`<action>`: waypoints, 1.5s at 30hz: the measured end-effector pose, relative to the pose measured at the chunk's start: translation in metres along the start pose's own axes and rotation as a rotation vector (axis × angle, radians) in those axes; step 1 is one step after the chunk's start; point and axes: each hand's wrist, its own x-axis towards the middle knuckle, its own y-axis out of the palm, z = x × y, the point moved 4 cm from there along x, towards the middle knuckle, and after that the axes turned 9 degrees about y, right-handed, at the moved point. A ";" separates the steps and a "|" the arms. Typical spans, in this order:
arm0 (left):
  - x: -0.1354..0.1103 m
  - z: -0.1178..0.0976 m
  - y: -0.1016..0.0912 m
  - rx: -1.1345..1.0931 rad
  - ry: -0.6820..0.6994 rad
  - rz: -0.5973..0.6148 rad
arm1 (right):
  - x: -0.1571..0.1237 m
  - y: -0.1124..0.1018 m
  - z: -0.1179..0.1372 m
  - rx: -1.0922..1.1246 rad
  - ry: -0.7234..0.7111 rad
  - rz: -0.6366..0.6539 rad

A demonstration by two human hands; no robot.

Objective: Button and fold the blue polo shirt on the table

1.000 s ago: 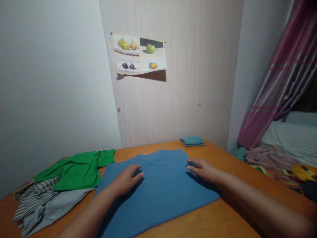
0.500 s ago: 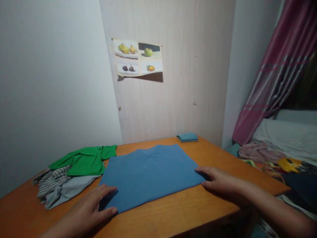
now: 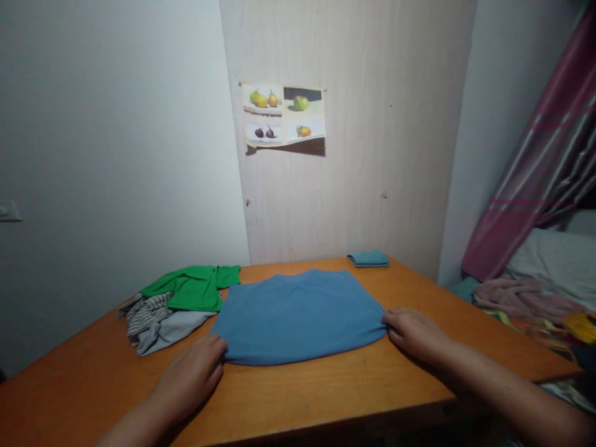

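A blue garment, probably a shirt point(image 3: 298, 320), is spread flat on the orange wooden table point(image 3: 316, 397). At its near left corner, my left hand point(image 3: 198, 366) is closed with the cloth bunched in its fingers. My right hand point(image 3: 412, 332) pinches the near right corner in the same way. Small creases run inward from both grips, and the near edge bows slightly between them. The cloth inside my fingers is hidden.
Left of the blue cloth lies a loose pile: a green shirt point(image 3: 190, 288), a striped cloth point(image 3: 148, 313) and a grey cloth point(image 3: 174, 329). A folded blue-green cloth point(image 3: 369, 259) rests at the back right. Beyond the right edge are a pink cloth point(image 3: 505, 297) and a curtain point(image 3: 507, 205).
Both hands have closed from open fingers onto the near corners of the blue shirt, bunching its sides. The view has turned a little to the left.
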 end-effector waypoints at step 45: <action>0.082 0.045 -0.208 -0.073 -0.281 -0.563 | 0.100 -0.209 -0.004 1.301 0.247 -0.535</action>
